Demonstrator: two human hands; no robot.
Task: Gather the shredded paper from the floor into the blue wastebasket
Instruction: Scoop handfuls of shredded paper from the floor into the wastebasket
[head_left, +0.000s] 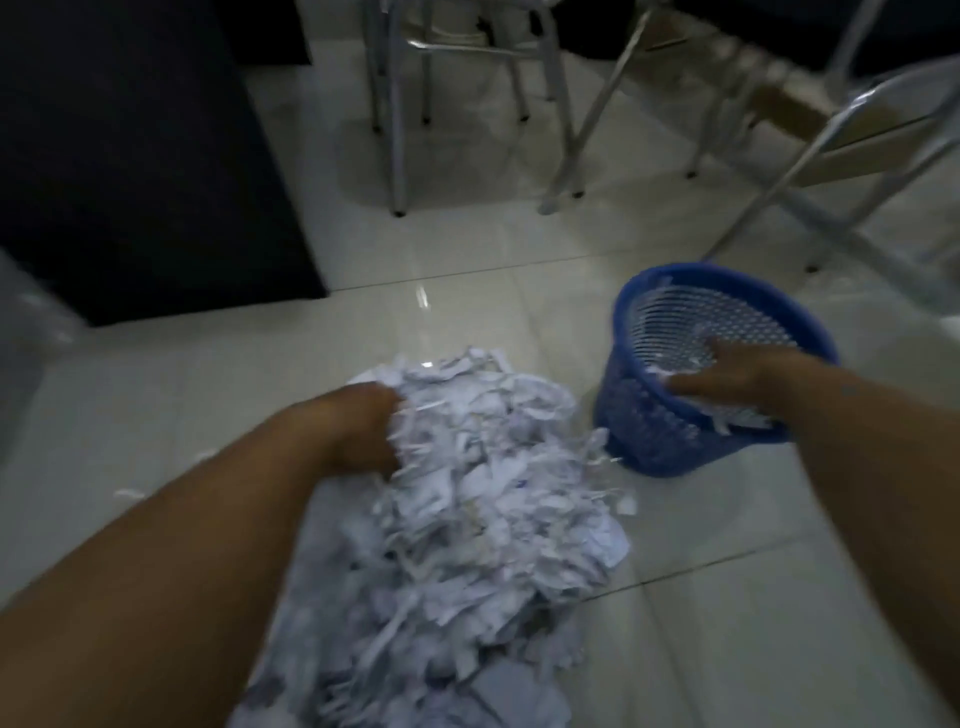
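The shredded paper (478, 519) lies in one big loose heap on the pale tiled floor (727, 597), running from the middle of the scene toward the near edge. It is white to pale lilac, a tangle of thin strips and torn scraps; a few stray bits sit on the floor to the left. My left hand (363, 426) is dug into the far left side of the heap, its fingers buried in the strips, so I cannot tell how tightly my grip is closed.

The blue wastebasket (670, 441) stands to the right, just beside the heap, leaning a little. Its wall is open mesh. My right hand (727, 374) reaches over its near rim, fingers spread loosely apart, with some shreds under it inside the basket and draped over the rim.

No writing can be read anywhere.
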